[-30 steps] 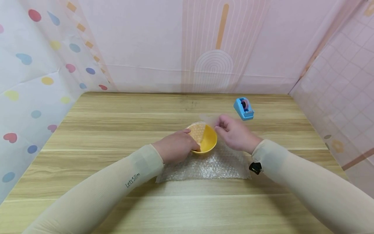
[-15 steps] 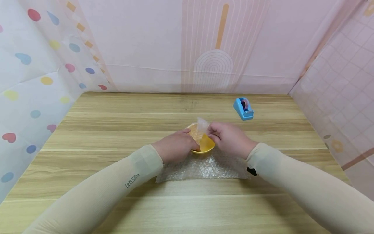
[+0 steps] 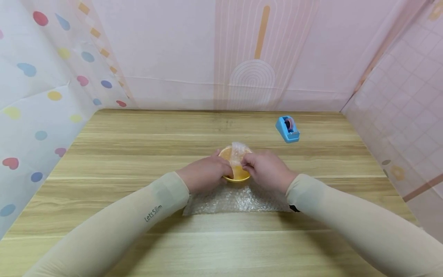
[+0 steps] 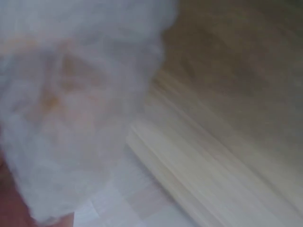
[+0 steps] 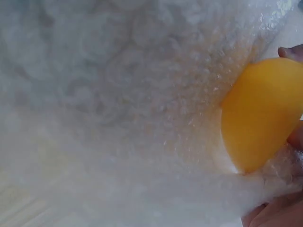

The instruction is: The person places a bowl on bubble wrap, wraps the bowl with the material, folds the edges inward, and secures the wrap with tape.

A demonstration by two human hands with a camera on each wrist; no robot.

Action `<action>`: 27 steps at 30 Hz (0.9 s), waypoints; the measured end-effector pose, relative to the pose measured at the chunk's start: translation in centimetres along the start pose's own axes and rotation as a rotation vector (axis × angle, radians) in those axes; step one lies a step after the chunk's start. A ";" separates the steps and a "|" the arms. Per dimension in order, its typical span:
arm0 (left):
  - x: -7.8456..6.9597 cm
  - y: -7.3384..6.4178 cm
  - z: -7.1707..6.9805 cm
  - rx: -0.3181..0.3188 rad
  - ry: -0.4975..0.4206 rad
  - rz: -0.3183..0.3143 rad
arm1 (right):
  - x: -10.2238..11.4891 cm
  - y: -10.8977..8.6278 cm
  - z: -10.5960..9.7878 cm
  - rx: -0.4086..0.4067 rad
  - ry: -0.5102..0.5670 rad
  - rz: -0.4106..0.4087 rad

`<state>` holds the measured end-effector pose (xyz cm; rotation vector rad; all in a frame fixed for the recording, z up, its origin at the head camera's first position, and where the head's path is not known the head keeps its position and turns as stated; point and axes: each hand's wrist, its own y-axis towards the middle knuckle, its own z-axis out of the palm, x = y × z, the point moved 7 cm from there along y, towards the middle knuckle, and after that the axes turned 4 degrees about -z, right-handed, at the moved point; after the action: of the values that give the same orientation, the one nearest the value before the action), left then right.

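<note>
A yellow bowl point(image 3: 240, 175) sits on a sheet of clear bubble wrap point(image 3: 232, 202), with part of the wrap folded over its left inside. My left hand point(image 3: 207, 173) holds that folded wrap at the left rim, fingertips inside the bowl. From the other side, my right hand point(image 3: 268, 169) pinches a flap of wrap and holds it across the bowl's opening. In the right wrist view, wrap fills most of the picture beside the yellow inside of the bowl point(image 5: 262, 113). The left wrist view shows crumpled bubble wrap point(image 4: 85, 109), blurred, close to the camera.
A blue tape dispenser point(image 3: 288, 129) with a roll in it stands behind the bowl, to the right. The wooden table point(image 3: 138, 138) meets patterned cloth walls point(image 3: 166, 50) at the back and sides.
My right hand has moved left and slightly toward me, drawing its wrap flap from beyond the right rim over the bowl. My left hand stays nearly in place at the left rim.
</note>
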<state>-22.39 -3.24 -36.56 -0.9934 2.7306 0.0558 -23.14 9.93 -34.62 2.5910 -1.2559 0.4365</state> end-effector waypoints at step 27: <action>0.0 0.5 -0.5 -0.044 0.059 0.053 | 1.3 0.9 0.9 0.136 -0.134 -0.048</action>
<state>-22.77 -2.91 -36.14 -0.9487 2.8211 0.0980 -22.92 8.14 -34.94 2.8005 -1.2419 0.3569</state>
